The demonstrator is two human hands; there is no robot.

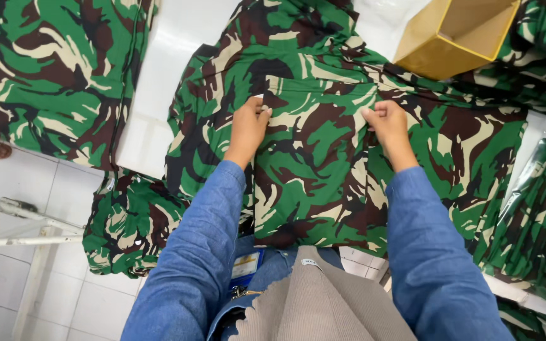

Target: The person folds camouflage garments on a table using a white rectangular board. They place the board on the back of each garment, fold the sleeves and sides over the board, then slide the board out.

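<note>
A camouflage garment [311,164] in green, brown and cream lies spread over a white table [159,95], its lower edge hanging toward me. My left hand [249,124] pinches the left corner of a rectangular fabric patch [320,95] on the garment. My right hand [385,121] pinches the patch's right corner. Both arms wear blue denim sleeves.
More camouflage cloth [45,69] is piled at the left. A yellow cardboard box [456,35] stands at the top right. Stacked camouflage pieces [538,215] lie at the right. A white metal frame [20,233] stands on the tiled floor at lower left.
</note>
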